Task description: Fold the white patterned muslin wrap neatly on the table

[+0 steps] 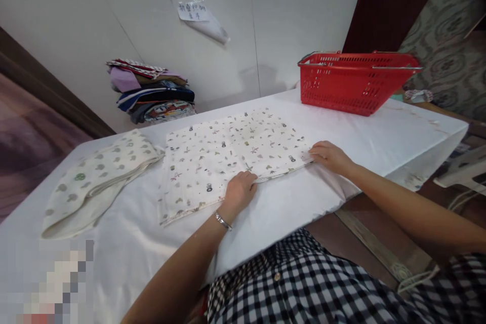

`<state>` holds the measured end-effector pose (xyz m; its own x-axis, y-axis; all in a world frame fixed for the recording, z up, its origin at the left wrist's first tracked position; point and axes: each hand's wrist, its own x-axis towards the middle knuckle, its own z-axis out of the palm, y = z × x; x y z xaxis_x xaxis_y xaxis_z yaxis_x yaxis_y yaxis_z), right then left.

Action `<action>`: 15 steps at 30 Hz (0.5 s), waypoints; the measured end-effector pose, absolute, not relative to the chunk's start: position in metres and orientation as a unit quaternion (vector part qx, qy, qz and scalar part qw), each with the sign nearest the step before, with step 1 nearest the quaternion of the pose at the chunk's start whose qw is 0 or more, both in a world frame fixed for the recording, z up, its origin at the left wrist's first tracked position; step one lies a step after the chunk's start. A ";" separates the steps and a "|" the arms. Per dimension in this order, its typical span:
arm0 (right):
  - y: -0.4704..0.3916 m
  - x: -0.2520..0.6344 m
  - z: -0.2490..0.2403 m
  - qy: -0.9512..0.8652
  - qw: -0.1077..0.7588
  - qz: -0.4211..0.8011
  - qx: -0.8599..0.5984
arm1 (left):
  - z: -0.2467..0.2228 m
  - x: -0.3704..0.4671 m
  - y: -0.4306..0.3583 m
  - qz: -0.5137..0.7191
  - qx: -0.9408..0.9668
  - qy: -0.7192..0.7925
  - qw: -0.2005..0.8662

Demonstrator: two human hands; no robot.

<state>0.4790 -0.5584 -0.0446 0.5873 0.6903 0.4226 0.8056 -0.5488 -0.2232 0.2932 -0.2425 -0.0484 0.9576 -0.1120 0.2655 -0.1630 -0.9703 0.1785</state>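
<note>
A white cloth [212,162] with a small print of leaves and figures lies folded in layers, spread flat on the table. My left hand [240,190], with a silver bracelet at its wrist, grips the middle of the near edge, fingers curled over the top. At the right near corner, my right hand [331,157] pinches the same cloth, its thumb hidden from view. To the left lies a second cloth [102,167], cream with grey-green spots, loosely folded with its layers showing along one side.
A red plastic basket [341,83] with metal handles stands at the back right of the white-covered table [281,212]. Behind the left side is a stack of folded fabrics [152,93]. A paper note [193,10] hangs on the wall. A white stool [465,169] stands at right.
</note>
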 end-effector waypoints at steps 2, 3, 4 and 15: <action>-0.546 0.467 -0.044 -0.514 0.200 -0.122 -0.825 | -0.048 0.293 -0.243 0.128 0.985 -0.068 0.098; -0.540 0.463 -0.044 -0.541 0.196 -0.111 -0.810 | -0.048 0.292 -0.243 0.129 0.985 -0.068 0.098; -0.535 0.461 -0.044 -0.559 0.190 -0.104 -0.800 | -0.049 0.292 -0.244 0.129 0.984 -0.069 0.098; -0.521 0.462 -0.049 -0.532 0.157 -0.135 -0.821 | -0.053 0.290 -0.247 0.159 0.979 -0.115 0.057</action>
